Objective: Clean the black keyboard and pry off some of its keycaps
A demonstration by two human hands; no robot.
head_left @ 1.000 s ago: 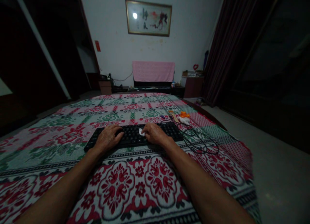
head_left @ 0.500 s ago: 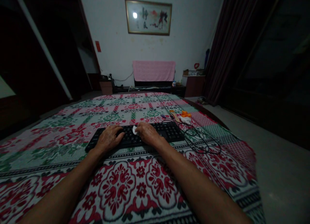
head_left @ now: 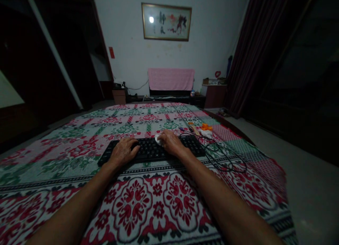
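A black keyboard (head_left: 148, 150) lies across the patterned bed cover in front of me. My left hand (head_left: 124, 150) rests on its left part, fingers over the keys and thumb held apart. Over the right-middle keys, my right hand (head_left: 171, 141) pinches a small white wad (head_left: 158, 139) that looks like tissue or cloth. The wad touches the upper rows of keys, and my fingers partly hide it.
A black cable (head_left: 230, 167) lies looped right of the keyboard. Behind it are a flat brush (head_left: 194, 128), an orange item (head_left: 207, 127) and a crumpled white piece (head_left: 206, 133). The red-green-white cover (head_left: 159, 188) drops off at the right edge.
My right hand has slid the white wad a little to the right along the keyboard. My left hand stays in place on the keys. The whole view has shifted slightly.
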